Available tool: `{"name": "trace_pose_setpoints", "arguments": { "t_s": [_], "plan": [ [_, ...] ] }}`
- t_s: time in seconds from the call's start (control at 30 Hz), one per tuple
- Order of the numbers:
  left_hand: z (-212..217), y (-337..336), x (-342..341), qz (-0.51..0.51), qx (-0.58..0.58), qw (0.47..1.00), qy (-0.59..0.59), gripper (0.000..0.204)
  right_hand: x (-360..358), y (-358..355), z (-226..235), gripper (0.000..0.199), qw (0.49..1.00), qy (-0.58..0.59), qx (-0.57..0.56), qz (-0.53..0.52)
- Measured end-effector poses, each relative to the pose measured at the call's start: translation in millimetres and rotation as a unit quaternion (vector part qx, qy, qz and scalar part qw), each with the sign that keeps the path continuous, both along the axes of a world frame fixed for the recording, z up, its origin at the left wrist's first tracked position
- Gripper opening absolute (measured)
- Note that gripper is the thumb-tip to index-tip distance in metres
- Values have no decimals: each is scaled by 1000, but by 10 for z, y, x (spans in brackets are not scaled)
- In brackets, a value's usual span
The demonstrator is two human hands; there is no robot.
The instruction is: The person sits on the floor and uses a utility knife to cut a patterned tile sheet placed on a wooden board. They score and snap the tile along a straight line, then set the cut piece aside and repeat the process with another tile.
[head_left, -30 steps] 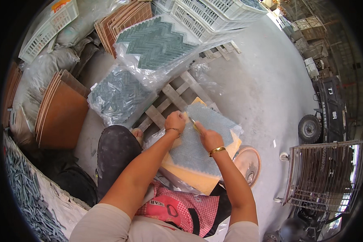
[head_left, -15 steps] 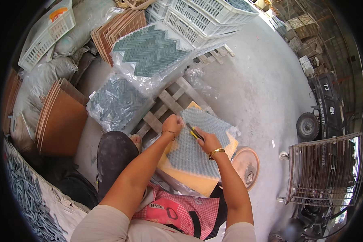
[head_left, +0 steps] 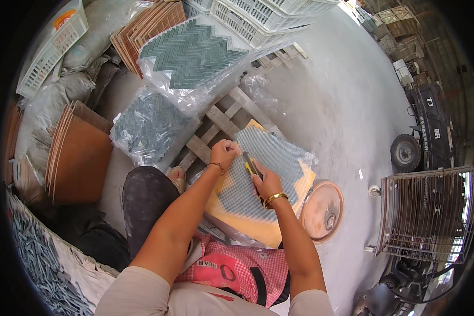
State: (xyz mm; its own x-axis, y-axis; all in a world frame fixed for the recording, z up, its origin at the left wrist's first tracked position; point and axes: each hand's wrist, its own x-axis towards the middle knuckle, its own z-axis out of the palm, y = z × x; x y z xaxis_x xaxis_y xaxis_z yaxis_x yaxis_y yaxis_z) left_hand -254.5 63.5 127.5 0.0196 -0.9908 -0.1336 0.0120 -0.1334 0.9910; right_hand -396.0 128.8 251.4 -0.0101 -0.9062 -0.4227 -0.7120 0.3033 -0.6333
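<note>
A dark mosaic tile sheet backed with pale mesh (head_left: 266, 181) lies on an orange-yellow board (head_left: 246, 230) in front of me. At the sheet's upper left edge my left hand (head_left: 224, 154) has its fingers closed in a pinch on the mesh. A black and yellow utility knife (head_left: 252, 166) is gripped in my right hand (head_left: 267, 184), its tip pointing up-left, close to the left fingertips and over the sheet. Whether the blade touches the mesh is too small to tell.
Wooden pallets (head_left: 222, 122) carry plastic-wrapped herringbone tile sheets (head_left: 195, 58) beyond the board. White crates (head_left: 247, 26) are stacked behind. Brown boards (head_left: 79, 152) and sacks stand left; loose tile strips (head_left: 39, 258) lie lower left. A round pinkish lid-like disc (head_left: 321, 210) and a cart (head_left: 426, 216) are right.
The knife and my right hand have shifted slightly left and down, and the knife stands more upright. My left hand stays at the sheet's edge. The whole view has tilted slightly.
</note>
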Motion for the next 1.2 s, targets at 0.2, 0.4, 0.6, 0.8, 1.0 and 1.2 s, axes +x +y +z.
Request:
{"name": "trace_pose_setpoints", "arguments": {
  "t_s": [0.2,0.4,0.6,0.8,1.0,1.2],
  "plan": [
    [39,-37,66,-41,57,986,148,5,247,174,-63,48,997,-45,10,-54],
    [97,-28,51,-36,87,968,233,7,426,127,-81,49,995,-31,13,-91],
    [25,-37,55,-20,89,964,251,8,469,146,-54,50,994,-54,28,-90],
    [-48,-47,163,-32,128,958,256,8,576,256,-92,50,992,-77,24,-94],
    [42,-21,161,-13,164,939,301,9,624,320,-18,48,992,-82,27,-96],
    [-9,-31,138,-36,146,936,318,9,619,263,-94,49,984,-112,47,-129]
  ]
}}
